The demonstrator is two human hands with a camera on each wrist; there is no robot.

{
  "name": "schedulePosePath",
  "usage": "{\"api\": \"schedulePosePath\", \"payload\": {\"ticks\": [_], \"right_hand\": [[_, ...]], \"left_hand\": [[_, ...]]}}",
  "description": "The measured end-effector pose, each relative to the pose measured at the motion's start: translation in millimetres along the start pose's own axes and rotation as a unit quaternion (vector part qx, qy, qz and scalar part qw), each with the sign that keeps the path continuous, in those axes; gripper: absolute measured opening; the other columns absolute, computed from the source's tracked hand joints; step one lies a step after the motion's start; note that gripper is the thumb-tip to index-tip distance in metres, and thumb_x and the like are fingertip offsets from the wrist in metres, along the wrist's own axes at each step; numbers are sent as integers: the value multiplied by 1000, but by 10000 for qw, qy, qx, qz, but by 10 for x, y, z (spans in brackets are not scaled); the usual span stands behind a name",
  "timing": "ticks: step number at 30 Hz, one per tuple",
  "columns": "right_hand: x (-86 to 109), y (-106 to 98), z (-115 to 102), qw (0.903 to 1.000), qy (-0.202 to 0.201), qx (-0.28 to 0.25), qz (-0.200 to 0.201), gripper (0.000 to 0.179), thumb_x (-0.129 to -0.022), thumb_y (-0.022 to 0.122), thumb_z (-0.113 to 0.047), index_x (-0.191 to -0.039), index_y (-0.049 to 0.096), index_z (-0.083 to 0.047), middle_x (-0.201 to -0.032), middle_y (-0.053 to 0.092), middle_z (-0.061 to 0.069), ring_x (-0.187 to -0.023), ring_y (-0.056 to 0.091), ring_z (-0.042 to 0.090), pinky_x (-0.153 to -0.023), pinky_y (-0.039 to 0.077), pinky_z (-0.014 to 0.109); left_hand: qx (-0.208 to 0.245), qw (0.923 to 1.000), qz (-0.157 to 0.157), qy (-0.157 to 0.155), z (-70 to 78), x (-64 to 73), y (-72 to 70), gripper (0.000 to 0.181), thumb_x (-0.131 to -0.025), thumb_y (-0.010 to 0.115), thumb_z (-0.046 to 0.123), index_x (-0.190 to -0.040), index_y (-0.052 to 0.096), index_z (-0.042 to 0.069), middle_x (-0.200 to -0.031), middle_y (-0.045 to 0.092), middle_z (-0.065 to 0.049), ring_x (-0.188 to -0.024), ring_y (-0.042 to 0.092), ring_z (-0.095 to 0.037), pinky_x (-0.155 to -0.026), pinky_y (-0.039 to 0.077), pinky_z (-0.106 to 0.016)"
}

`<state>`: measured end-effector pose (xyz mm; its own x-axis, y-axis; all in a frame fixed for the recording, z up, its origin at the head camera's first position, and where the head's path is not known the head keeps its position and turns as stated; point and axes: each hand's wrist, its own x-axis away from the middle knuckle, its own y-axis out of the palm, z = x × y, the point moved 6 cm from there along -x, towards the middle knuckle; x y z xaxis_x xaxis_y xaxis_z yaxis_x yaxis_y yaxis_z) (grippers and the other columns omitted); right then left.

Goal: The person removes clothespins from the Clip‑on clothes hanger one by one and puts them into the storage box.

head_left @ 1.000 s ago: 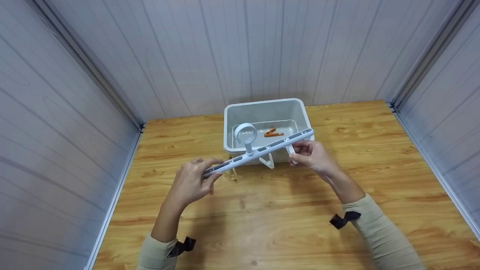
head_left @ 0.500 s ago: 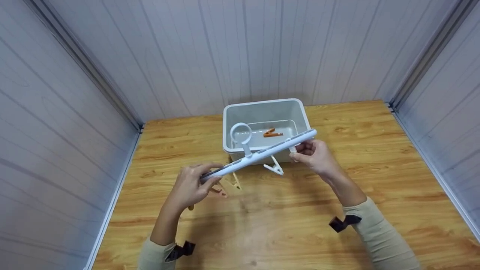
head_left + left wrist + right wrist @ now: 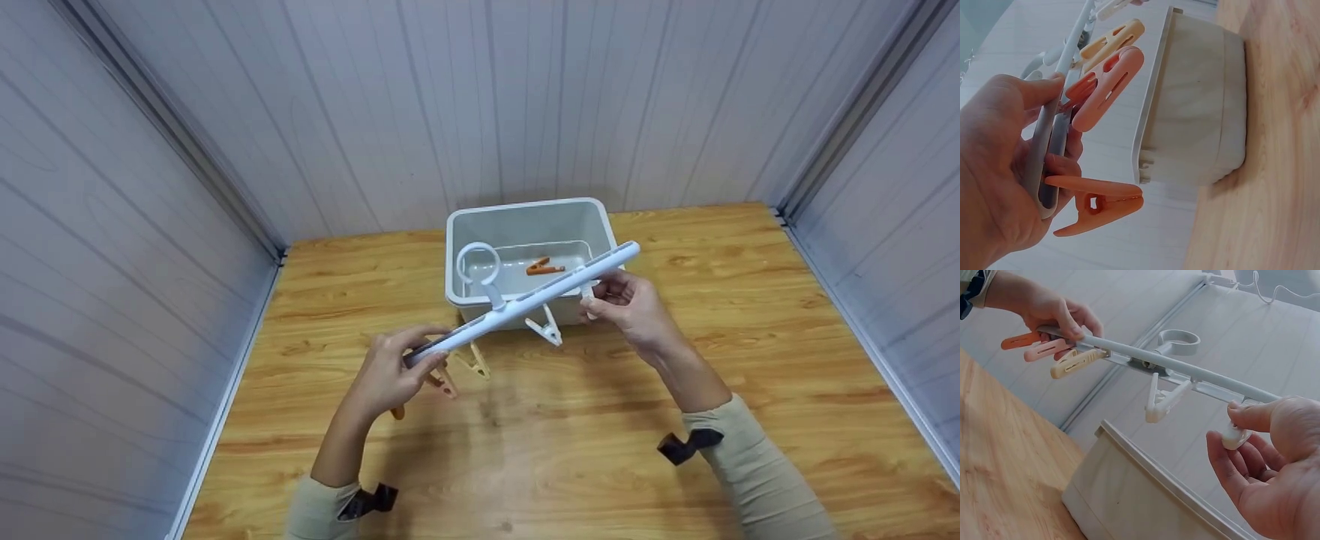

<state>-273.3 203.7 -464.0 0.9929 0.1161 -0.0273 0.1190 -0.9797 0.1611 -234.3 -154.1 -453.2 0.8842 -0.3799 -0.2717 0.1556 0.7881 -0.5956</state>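
Observation:
A white clip hanger (image 3: 536,295) with a ring hook (image 3: 460,264) is held slantwise above the table, right end higher. My left hand (image 3: 391,373) grips its left end, thumb and fingers around the bar. From that end hang an orange clothespin (image 3: 1098,203), a pink clothespin (image 3: 1111,90) and a yellow clothespin (image 3: 1112,43). A white clothespin (image 3: 1163,400) hangs right of the hook. My right hand (image 3: 634,313) pinches another white clothespin (image 3: 1235,437) just under the right part of the bar. Whether its top is fastened there, I cannot tell.
Behind and below the hanger, a pale grey bin (image 3: 525,207) stands on the wooden table (image 3: 525,450) near the back wall. One orange clothespin (image 3: 544,267) lies on its bottom. Panelled walls (image 3: 112,262) enclose the left, back and right sides.
The hanger has turned about its length and its right end has risen a little. The pink and orange clothespins now show below my left hand. My right hand keeps its pinch.

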Motion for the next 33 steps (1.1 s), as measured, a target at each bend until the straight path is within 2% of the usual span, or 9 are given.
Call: {"api": "schedulePosePath", "payload": {"ticks": [8, 13, 21, 26, 33], "right_hand": [[8, 11, -16, 9997, 48, -210, 91, 29, -102, 65, 17, -126, 66, 0, -99, 60, 1, -85, 77, 12, -81, 69, 29], [27, 28, -36, 9993, -16, -374, 96, 30, -103, 63, 16, -127, 66, -2, -100, 59, 2, -85, 77, 12, -81, 70, 30], [32, 23, -24, 9938, 85, -1095, 177, 34, -106, 58, 16, -130, 64, -8, -98, 63, 1, -83, 78, 14, -78, 68, 26], [38, -5, -19, 9944, 106, -1036, 164, 35, -105, 68, 11, -136, 63, -4, -98, 66, 3, -84, 77, 14, -80, 69, 27], [19, -56, -16, 9963, 169, -827, 157, 41, -106, 59, 15, -145, 52, 5, -98, 64, 0, -84, 77, 12, -81, 69, 25]], "left_hand": [[194, 9998, 25, 17, -15, 2, 20, 29, -103, 81, 9, -132, 81, 12, -88, 84, -10, -69, 76, -14, -58, 50, -20], [216, 9997, 108, 32, -21, 7, 31, 29, -103, 81, 10, -132, 82, 12, -89, 84, -9, -70, 74, -11, -61, 50, -20], [486, 9982, 228, -276, -61, 21, 47, 31, -103, 80, 5, -133, 80, 9, -93, 86, -10, -82, 75, -10, -72, 53, -22], [580, 9972, 285, -374, -88, 22, 28, 31, -103, 78, 4, -134, 80, 9, -94, 86, -11, -86, 78, -14, -74, 55, -22], [568, 9961, 472, -474, -165, 75, -62, 30, -104, 77, 4, -134, 80, 8, -95, 86, -11, -89, 82, -20, -79, 61, -23]]}}
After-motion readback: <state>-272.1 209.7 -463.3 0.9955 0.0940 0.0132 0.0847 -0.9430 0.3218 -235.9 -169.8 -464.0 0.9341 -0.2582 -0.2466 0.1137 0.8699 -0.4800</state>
